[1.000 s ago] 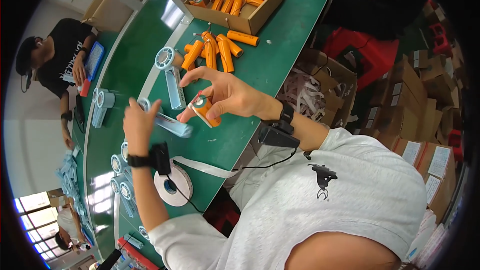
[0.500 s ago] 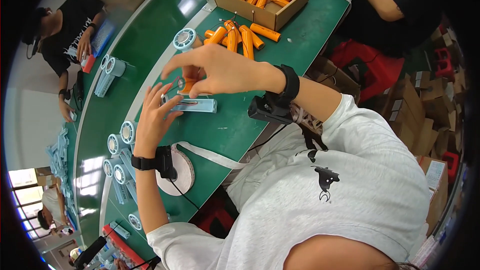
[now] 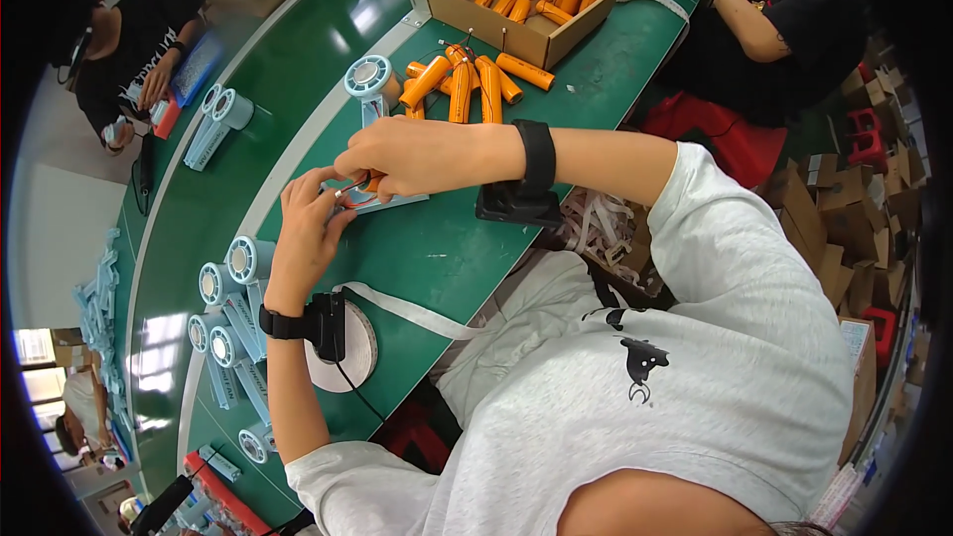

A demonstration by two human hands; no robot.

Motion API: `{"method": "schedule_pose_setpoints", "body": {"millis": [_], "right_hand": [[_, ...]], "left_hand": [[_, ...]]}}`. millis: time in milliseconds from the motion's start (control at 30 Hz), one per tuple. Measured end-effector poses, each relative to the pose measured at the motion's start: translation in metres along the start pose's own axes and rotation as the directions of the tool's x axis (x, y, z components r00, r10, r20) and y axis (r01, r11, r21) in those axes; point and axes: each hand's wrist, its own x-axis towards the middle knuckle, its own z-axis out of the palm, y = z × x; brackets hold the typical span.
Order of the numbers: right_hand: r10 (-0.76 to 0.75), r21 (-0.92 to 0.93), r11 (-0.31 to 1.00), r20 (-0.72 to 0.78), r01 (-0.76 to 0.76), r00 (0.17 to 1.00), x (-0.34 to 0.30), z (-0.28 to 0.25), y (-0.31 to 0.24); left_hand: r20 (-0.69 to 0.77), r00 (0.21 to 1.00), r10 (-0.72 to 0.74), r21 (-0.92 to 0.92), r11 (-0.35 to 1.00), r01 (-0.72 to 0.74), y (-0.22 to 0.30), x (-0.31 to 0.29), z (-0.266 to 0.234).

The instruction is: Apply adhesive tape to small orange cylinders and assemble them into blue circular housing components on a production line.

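Note:
My left hand (image 3: 310, 228) and my right hand (image 3: 422, 157) meet over the table. Thin dark and red wires (image 3: 349, 188) run between their fingertips, and my left thumb and fingers close on them. In my right fingers is an orange battery cell (image 3: 373, 184), mostly covered by the hand. Under both hands lies a light blue fan handle casing (image 3: 395, 204), its far part hidden. Just beyond my right hand is a light blue handheld fan (image 3: 368, 76) with a round grille. Several orange battery cells (image 3: 460, 89) with wires lie in a pile past it.
A cardboard box (image 3: 556, 38) of upright orange cells stands at the far end of the green table (image 3: 437, 258). A roll of white tape (image 3: 347, 352) lies by my left wrist. Several blue fans (image 3: 226, 345) stand left. Co-workers (image 3: 149, 30) sit across and at the far right.
My right hand has come down and closed in toward my left fingertips, covering more of the orange cell and the casing. The view has shifted slightly.

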Motion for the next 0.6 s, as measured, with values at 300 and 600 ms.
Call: {"method": "schedule_pose_setpoints", "body": {"millis": [300,600], "right_hand": [[0.087,-0.210,0.978,0.379,-0.006,0.921,0.032,-0.007,0.002],[0.007,-0.196,0.978,0.341,0.064,0.940,0.017,-0.007,-0.003]], "left_hand": [[-0.082,0.865,-0.496,-0.685,0.658,0.312,-0.013,-0.003,0.009],[-0.160,0.902,-0.402,-0.266,0.897,0.352,-0.004,-0.001,0.021]]}}
